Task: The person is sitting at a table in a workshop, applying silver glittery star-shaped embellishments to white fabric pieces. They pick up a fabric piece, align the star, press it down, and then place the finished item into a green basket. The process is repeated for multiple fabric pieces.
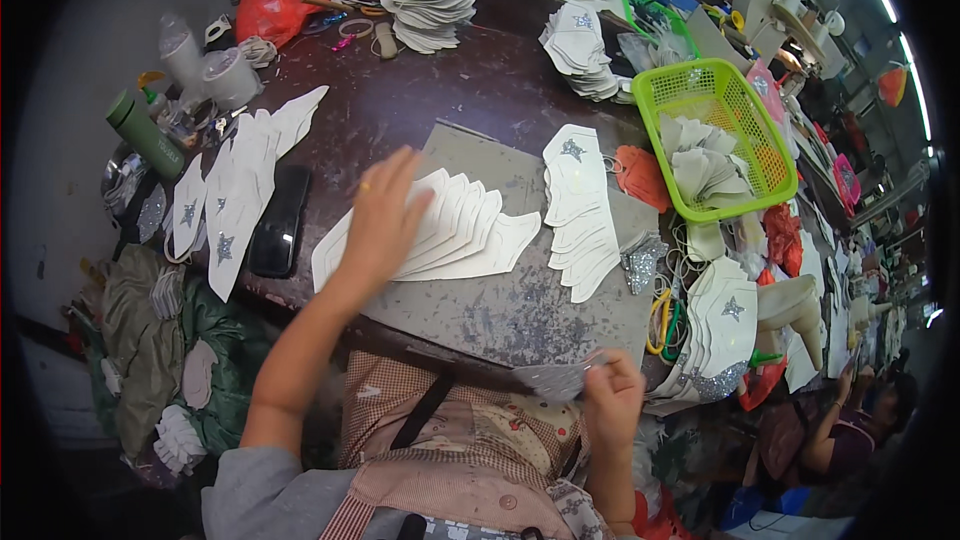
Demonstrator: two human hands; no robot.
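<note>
My left hand (378,225) reaches over a fanned row of white cut pieces (455,230) on the grey work board (480,325), its fingers stretched out and slightly blurred. Down at the front edge of the board, my right hand (612,390) pinches a thin silver-grey glittery piece (556,380), which is smeared by motion. To the right of the fan lies an overlapping stack of white pieces (580,210); its top one bears a silver star. A small pile of silver glitter pieces (645,262) sits by the board's right edge.
A green plastic basket (650,90) with pale pieces stands at the right. White star-marked pieces (240,170) and a black phone (279,222) lie to the left, near a green bottle (145,132). Scissors (660,320) rest right of the board. Another person (835,440) sits far right.
</note>
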